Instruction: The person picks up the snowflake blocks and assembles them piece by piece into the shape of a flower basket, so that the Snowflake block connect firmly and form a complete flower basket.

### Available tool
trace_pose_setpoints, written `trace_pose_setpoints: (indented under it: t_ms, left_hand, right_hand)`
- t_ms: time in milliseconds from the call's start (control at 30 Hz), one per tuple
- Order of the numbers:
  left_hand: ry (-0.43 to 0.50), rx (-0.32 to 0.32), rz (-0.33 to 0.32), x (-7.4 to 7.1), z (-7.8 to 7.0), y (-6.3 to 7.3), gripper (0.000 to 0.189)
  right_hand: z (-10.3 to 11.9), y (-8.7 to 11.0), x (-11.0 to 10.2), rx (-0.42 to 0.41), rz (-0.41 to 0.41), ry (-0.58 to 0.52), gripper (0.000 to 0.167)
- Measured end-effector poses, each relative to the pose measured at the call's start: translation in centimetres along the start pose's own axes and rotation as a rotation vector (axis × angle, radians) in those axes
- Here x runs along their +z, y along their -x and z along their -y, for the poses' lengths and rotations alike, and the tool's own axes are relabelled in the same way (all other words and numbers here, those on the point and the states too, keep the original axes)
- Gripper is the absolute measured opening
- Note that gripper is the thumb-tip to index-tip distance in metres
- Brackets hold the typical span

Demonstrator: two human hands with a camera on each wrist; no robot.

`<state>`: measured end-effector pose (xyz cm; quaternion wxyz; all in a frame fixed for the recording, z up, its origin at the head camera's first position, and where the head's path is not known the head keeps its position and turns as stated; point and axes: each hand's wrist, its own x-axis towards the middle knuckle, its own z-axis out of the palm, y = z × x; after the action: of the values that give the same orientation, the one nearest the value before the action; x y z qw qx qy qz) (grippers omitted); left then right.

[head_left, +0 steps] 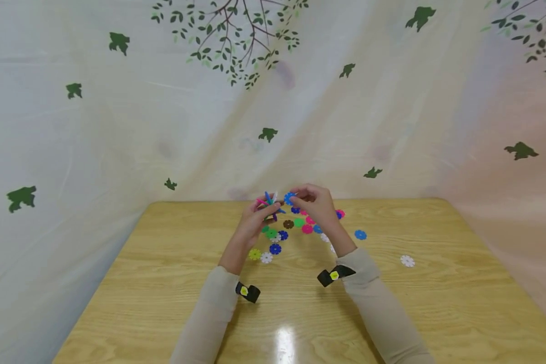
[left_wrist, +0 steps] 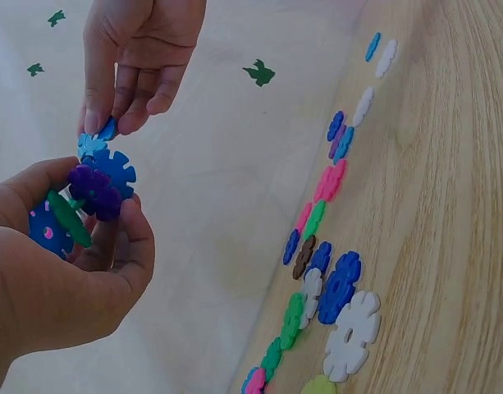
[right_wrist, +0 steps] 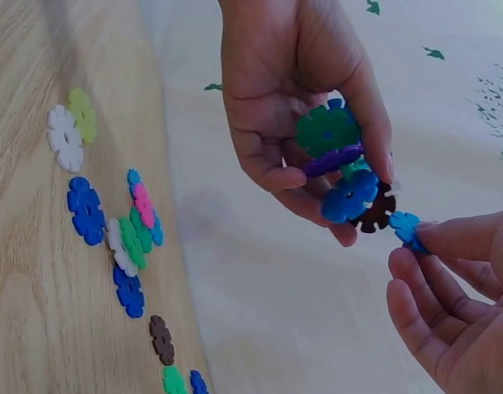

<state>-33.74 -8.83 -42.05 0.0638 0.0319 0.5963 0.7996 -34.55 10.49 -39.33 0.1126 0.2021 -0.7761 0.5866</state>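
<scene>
My left hand point(head_left: 251, 222) holds a cluster of interlocked plastic snowflake discs point(right_wrist: 349, 195) above the far part of the table. Purple, green, blue and brown discs show in it, set at different angles, and the fingers partly cover them. Close on its right, my right hand point(head_left: 319, 205) pinches a single light blue snowflake disc point(right_wrist: 405, 228) between thumb and fingers. That disc's notched edge is right at the cluster, beside the brown disc point(right_wrist: 374, 209) in the right wrist view.
Loose snowflake discs lie scattered on the wooden table point(head_left: 164, 283) below the hands, among them a dark blue disc point(head_left: 275, 248) and a yellow disc point(head_left: 255, 254). A white disc point(head_left: 407, 261) lies apart at the right. A printed curtain point(head_left: 209, 126) hangs behind the table.
</scene>
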Motion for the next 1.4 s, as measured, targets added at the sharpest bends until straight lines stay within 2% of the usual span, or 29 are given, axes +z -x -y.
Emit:
trace_pose_setpoints:
  t_ms: [300, 600, 967, 1133, 1233, 1400]
  left_hand:
    - [-0.013, 0.002, -0.017, -0.1, 0.0, 0.0, 0.041]
    - [-0.023, -0.014, -0.047, 0.2, -0.1, 0.2, 0.042]
    - [-0.034, 0.007, -0.099, 0.3, 0.2, 0.2, 0.037]
    - [-0.042, 0.015, -0.100, 0.4, 0.2, 0.2, 0.034]
    - [-0.062, 0.023, -0.101, 0.4, 0.2, 0.3, 0.025]
    - [-0.061, 0.034, -0.119, 0.7, 0.2, 0.4, 0.021]
  right_hand:
    - [-0.1, 0.1, 1.0, -0.028, -0.071, 0.040, 0.017]
    - [-0.3, 0.4, 1.5, -0.081, -0.131, -0.052, 0.015]
    - [-0.9, 0.1, 1.8, -0.075, -0.108, -0.148, 0.016]
    - [-0.9, 0.1, 1.2, -0.066, -0.048, -0.167, 0.016]
    - [-0.9, 0.2, 0.8, -0.062, -0.021, -0.172, 0.015]
    - [-1.2, 0.2, 1.0, -0.061, -0.049, -0.195, 0.015]
